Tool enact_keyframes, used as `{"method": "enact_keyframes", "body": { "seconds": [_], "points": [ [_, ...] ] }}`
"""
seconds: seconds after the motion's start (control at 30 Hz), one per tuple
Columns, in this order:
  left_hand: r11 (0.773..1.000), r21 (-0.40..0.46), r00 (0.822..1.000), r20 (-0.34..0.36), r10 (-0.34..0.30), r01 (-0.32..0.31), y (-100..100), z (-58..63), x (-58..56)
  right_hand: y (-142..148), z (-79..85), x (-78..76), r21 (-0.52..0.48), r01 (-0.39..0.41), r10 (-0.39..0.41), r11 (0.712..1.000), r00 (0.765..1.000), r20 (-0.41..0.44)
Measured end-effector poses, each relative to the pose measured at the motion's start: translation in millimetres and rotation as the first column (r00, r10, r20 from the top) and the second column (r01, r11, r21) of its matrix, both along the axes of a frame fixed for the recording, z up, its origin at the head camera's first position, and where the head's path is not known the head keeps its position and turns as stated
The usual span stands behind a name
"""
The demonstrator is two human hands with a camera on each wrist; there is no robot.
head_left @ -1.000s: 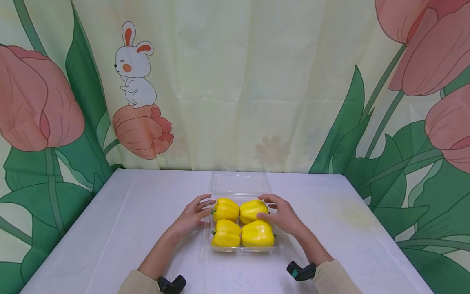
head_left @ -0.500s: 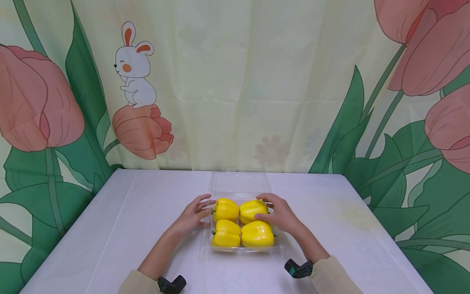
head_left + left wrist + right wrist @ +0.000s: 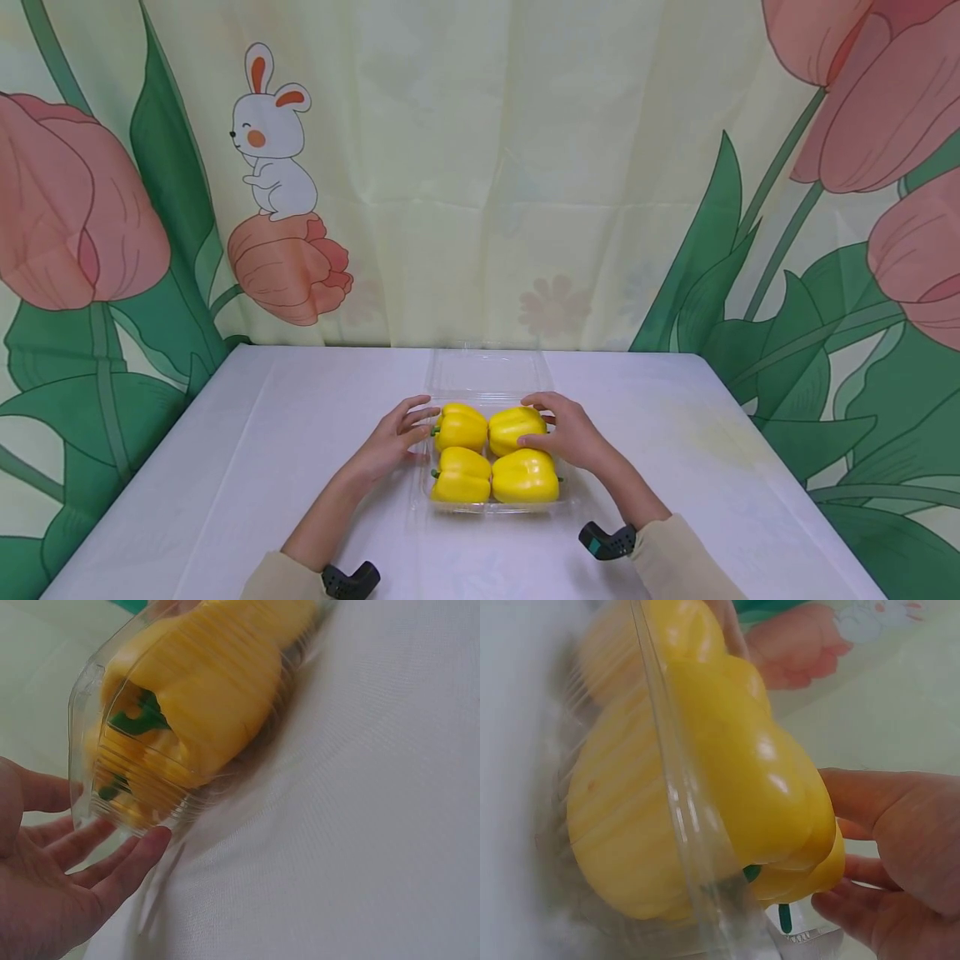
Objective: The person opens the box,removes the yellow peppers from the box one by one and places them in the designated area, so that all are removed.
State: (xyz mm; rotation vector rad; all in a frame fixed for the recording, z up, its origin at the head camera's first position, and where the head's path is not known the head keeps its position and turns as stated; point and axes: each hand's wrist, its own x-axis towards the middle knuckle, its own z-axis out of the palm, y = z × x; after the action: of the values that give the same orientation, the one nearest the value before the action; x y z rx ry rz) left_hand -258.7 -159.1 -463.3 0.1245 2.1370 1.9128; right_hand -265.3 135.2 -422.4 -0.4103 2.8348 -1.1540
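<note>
Several yellow bell peppers lie in an open clear plastic clamshell box (image 3: 495,510), two at the back and two in front. My right hand (image 3: 573,433) holds the back right bell pepper (image 3: 513,427), thumb at its front and fingers round its far side. That pepper (image 3: 772,772) and the box's raised wall show large in the right wrist view. My left hand (image 3: 388,437) rests at the box's left side beside the back left pepper (image 3: 461,427). In the left wrist view, its fairly straight fingers (image 3: 131,870) touch the corner of the box.
The box's transparent lid (image 3: 487,371) is folded back toward the table's far edge. A white cloth covers the table (image 3: 225,467). Behind it hangs a curtain (image 3: 435,167) printed with tulips and a rabbit.
My right hand has shifted slightly left and inward over the back right bell pepper. The left hand, the box and the peppers have stayed practically in place.
</note>
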Motion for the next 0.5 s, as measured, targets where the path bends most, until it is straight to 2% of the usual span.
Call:
{"method": "enact_keyframes", "body": {
  "seconds": [0.5],
  "points": [
    [1.0,0.001,1.0,0.004,0.01,-0.01,1.2,1.1,0.4,-4.5,1.0,-1.7,0.036,-0.005,0.005,0.999,1.0,-0.005]
  ]
}}
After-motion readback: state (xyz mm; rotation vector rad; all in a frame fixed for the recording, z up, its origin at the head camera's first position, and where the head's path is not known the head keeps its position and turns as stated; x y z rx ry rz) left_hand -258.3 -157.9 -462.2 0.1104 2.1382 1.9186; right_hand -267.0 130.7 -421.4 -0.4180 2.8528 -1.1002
